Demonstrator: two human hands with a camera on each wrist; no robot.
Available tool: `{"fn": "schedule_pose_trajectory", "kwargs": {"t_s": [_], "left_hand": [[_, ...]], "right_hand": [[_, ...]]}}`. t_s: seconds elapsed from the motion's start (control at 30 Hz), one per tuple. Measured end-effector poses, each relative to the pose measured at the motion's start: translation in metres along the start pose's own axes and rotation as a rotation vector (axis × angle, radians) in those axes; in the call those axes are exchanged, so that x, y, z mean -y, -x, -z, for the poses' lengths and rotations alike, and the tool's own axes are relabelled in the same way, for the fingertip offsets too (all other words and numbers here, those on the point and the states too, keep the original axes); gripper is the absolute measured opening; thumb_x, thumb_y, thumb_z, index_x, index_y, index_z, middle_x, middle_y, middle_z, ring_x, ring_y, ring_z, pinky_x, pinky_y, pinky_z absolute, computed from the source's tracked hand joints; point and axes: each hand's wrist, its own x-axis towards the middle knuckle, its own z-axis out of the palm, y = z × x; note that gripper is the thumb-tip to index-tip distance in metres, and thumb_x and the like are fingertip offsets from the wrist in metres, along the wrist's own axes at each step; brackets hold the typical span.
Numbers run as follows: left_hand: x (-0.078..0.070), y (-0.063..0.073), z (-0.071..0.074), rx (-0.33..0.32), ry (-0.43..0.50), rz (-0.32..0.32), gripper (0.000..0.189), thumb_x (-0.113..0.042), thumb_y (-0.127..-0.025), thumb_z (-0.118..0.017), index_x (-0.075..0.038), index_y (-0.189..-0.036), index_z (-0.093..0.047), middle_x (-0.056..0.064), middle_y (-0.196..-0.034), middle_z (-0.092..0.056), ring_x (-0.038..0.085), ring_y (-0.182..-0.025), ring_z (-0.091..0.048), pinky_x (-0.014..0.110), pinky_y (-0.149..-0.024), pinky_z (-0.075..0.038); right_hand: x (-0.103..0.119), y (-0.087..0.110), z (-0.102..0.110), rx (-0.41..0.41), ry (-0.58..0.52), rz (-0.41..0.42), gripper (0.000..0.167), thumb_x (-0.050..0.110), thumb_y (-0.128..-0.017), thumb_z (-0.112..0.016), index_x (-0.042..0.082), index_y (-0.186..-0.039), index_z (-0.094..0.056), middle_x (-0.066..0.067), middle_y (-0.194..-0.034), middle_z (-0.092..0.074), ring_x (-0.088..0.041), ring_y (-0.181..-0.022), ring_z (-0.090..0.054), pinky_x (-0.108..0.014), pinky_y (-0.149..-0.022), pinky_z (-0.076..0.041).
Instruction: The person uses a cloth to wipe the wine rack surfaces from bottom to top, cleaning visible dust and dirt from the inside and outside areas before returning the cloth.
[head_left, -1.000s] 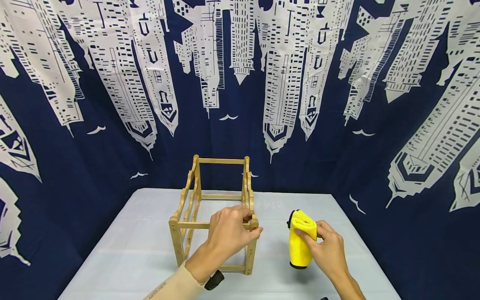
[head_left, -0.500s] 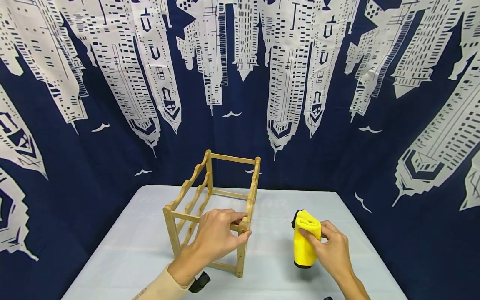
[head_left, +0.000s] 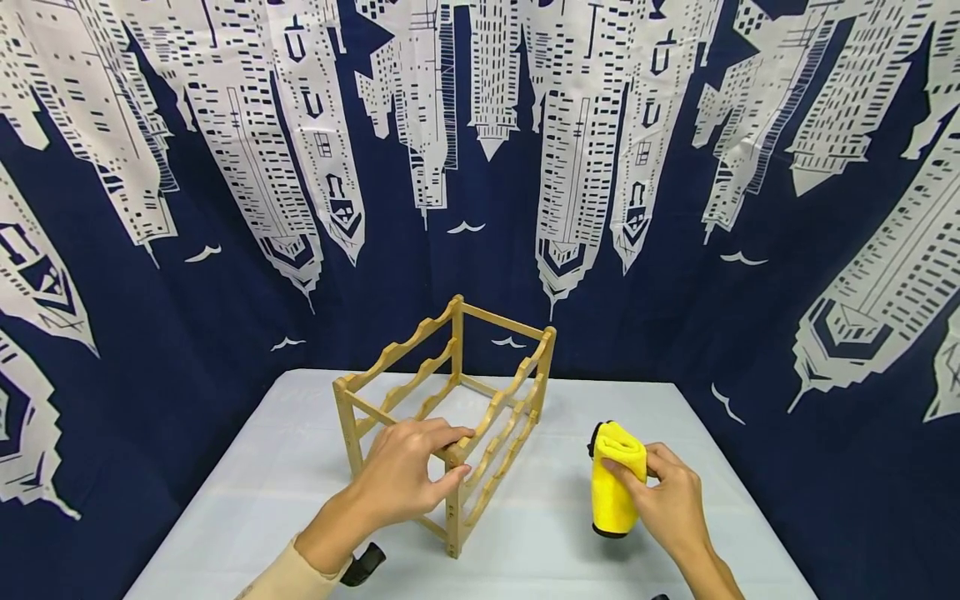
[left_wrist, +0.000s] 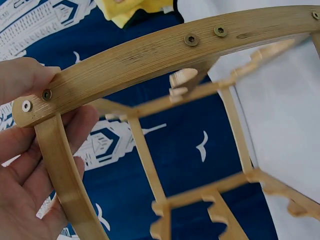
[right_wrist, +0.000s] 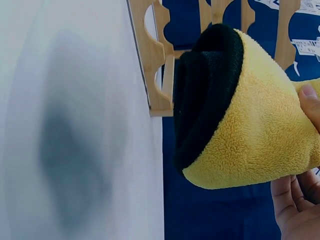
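Observation:
A wooden rack [head_left: 497, 412] with scalloped rails stands turned at an angle on the white table. My left hand [head_left: 408, 471] grips its near top corner, thumb on the outside and fingers around the bar; the left wrist view shows the thumb on the bolted post [left_wrist: 135, 57] and fingers behind the crossbar. To the right, my right hand [head_left: 670, 496] pinches a folded yellow cloth [head_left: 617, 487] with black edging, held above the table. Up close in the right wrist view, the cloth [right_wrist: 255, 120] is fuzzy and rolled, its black-edged end facing the table side.
The white table [head_left: 555, 517] runs back to a navy curtain [head_left: 480, 267] printed with white buildings. A black strap piece [head_left: 363, 565] sits at my left wrist. The cloth casts a shadow [right_wrist: 70, 160] on the table.
The rack has rotated clockwise, its far end swinging right and its near corner coming left with my left hand. My right hand and the cloth have barely shifted.

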Motion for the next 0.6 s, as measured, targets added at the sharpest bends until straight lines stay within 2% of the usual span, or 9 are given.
{"fn": "schedule_pose_trajectory", "kwargs": {"t_s": [0.07, 0.13, 0.27, 0.47, 0.53, 0.6], "left_hand": [[0.004, 0.004, 0.001, -0.008, -0.014, -0.010, 0.040, -0.019, -0.091, -0.098, -0.014, -0.129, -0.087, -0.014, -0.095, -0.081, 0.000, -0.082, -0.068, 0.029, -0.080, -0.062], [0.007, 0.008, 0.003, -0.018, -0.012, -0.020, 0.041, -0.015, -0.091, -0.098, -0.014, -0.131, -0.086, -0.014, -0.096, -0.080, 0.003, -0.092, -0.074, 0.039, -0.093, -0.065], [0.014, 0.012, 0.005, -0.034, -0.003, -0.030, 0.042, -0.008, -0.092, -0.096, -0.015, -0.132, -0.085, -0.013, -0.100, -0.081, 0.011, -0.109, -0.081, 0.051, -0.109, -0.064], [0.023, 0.016, 0.010, -0.009, 0.000, 0.012, 0.043, -0.007, -0.094, -0.095, -0.018, -0.134, -0.084, -0.008, -0.127, -0.086, 0.017, -0.126, -0.080, 0.058, -0.122, -0.058], [0.027, 0.017, 0.013, -0.007, 0.007, 0.017, 0.045, -0.004, -0.093, -0.094, -0.019, -0.135, -0.084, -0.007, -0.131, -0.086, 0.019, -0.131, -0.078, 0.058, -0.122, -0.058], [0.031, 0.016, 0.014, -0.008, 0.020, 0.024, 0.048, 0.000, -0.091, -0.094, -0.020, -0.134, -0.084, -0.008, -0.131, -0.085, 0.020, -0.132, -0.076, 0.054, -0.116, -0.061]], "right_hand": [[0.000, 0.001, 0.000, 0.008, 0.004, -0.010, 0.028, 0.017, -0.085, -0.107, 0.004, -0.103, -0.090, 0.001, -0.094, -0.081, 0.007, -0.087, -0.068, -0.005, -0.075, -0.052], [0.001, 0.001, -0.001, 0.013, 0.007, -0.015, 0.028, 0.018, -0.085, -0.107, 0.004, -0.103, -0.090, 0.001, -0.095, -0.081, 0.007, -0.088, -0.068, -0.006, -0.075, -0.053], [0.001, 0.001, -0.001, 0.018, 0.015, -0.011, 0.029, 0.018, -0.085, -0.107, 0.004, -0.105, -0.090, 0.001, -0.095, -0.081, 0.006, -0.088, -0.068, -0.008, -0.075, -0.054], [0.002, 0.002, -0.002, 0.051, 0.027, 0.003, 0.026, 0.017, -0.085, -0.107, 0.008, -0.103, -0.091, 0.004, -0.097, -0.080, 0.001, -0.090, -0.068, -0.015, -0.078, -0.060], [0.001, 0.003, -0.002, 0.060, 0.020, 0.028, 0.027, 0.015, -0.083, -0.107, 0.009, -0.103, -0.091, 0.006, -0.099, -0.079, 0.000, -0.092, -0.069, -0.011, -0.080, -0.059], [0.001, 0.004, -0.003, 0.064, 0.008, 0.070, 0.028, 0.011, -0.082, -0.108, 0.008, -0.104, -0.091, 0.006, -0.102, -0.079, -0.001, -0.094, -0.070, -0.006, -0.083, -0.057]]}}
